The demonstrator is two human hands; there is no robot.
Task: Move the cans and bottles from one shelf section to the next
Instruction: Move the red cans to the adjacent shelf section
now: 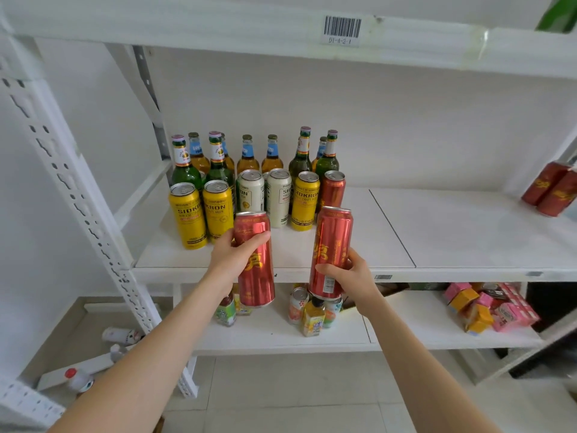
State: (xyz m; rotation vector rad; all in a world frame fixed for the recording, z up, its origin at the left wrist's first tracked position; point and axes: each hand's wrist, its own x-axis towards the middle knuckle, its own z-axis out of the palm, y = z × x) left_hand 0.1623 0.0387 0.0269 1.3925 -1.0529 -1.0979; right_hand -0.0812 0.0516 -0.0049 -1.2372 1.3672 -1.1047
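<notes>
My left hand [232,257] grips a tall red can [256,276], held in front of the shelf's front edge. My right hand [351,275] grips a second red can [332,242] beside it, also off the shelf. On the left section of the white shelf [312,254] stand yellow cans [187,214], white cans [279,195], one more red can [333,189], and green and amber bottles [248,156] behind them. Two red cans [552,190] stand at the far right of the adjoining section [452,232].
A perforated white upright [71,189] runs down the left. The lower shelf [281,335] carries small drink bottles and cans, plus pink and orange cartons [487,307] to the right. An upper shelf with a barcode label [342,28] hangs overhead.
</notes>
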